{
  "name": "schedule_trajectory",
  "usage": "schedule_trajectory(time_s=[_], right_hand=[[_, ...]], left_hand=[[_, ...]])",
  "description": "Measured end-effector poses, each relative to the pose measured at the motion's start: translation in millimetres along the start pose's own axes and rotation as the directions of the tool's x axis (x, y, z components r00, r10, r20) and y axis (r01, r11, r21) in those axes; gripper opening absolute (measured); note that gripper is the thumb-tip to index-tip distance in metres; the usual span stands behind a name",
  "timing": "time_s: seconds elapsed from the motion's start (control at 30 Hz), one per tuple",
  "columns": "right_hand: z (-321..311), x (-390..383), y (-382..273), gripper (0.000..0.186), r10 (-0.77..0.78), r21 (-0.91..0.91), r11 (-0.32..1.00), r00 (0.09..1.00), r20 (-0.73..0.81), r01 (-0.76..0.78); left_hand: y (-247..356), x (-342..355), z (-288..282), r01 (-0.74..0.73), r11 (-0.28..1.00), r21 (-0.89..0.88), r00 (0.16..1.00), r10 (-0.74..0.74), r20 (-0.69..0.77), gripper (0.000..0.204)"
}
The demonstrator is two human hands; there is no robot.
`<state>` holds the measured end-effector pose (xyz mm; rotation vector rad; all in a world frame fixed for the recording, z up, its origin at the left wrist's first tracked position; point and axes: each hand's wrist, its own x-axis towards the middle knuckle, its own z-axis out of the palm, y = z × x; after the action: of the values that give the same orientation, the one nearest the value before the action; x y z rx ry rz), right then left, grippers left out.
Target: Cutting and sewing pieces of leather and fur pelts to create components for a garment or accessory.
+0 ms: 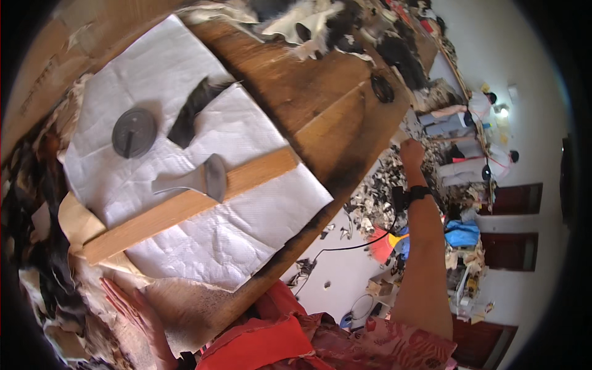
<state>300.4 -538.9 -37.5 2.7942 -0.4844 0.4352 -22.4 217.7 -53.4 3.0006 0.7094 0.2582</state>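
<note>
My left hand (132, 311) lies at the lower left with fingers stretched out, beside a pale speckled hide (197, 305). My right hand (412, 154) is raised beyond the table's right edge, fingers curled closed; what they hold, if anything, is hidden. A black band with a cable circles that wrist. On a white woven sheet (240, 234) lie a round grey disc (134, 132), a dark fur scrap (185, 123), a wooden bar (142, 216) and a curved grey metal tool (213, 176) resting partly over the bar. Tan paper (80, 222) shows under the bar's left end.
The wooden table (333, 123) bears a black oval object (382, 87) and hide scraps (308, 24); more fur (34, 296) lines the left. Two people (468, 166) stand farther right among scraps. A red broom (382, 243) and blue bag (462, 233) are beyond the table.
</note>
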Motion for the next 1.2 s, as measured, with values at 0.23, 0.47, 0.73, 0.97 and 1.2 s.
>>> schedule_trajectory(time_s=[0.23,0.47,0.73,0.97,1.2], right_hand=[[-1.0,4.6,-11.7,0.047,0.177,-0.045,0.984,0.97,0.169,-0.171],[-198.2,-75.2,-286.2,0.018,-0.608,0.549,0.517,0.733,-0.304,0.657],[-237.0,-134.7,-444.5,0.022,-0.971,0.676,0.162,0.237,-0.019,0.719],[-233.0,-124.7,-479.5,0.018,-0.955,0.659,0.281,0.133,0.267,0.698],[-243.0,-142.6,-464.6,0.031,-0.996,0.721,-0.069,-0.013,-0.083,0.69]], left_hand=[[16.4,-1.3,-23.9,-0.033,0.976,-0.214,0.993,0.057,0.103,0.067],[20.0,0.4,-25.4,-0.074,0.983,-0.167,0.987,0.096,0.129,0.099],[10.2,-1.8,-30.5,-0.128,0.96,-0.25,0.98,0.161,0.114,0.09],[1.6,-6.6,-27.7,-0.104,0.88,-0.464,0.992,0.126,0.016,0.084],[50.9,7.2,-49.2,-0.375,0.806,-0.458,0.923,0.282,-0.26,0.057]])
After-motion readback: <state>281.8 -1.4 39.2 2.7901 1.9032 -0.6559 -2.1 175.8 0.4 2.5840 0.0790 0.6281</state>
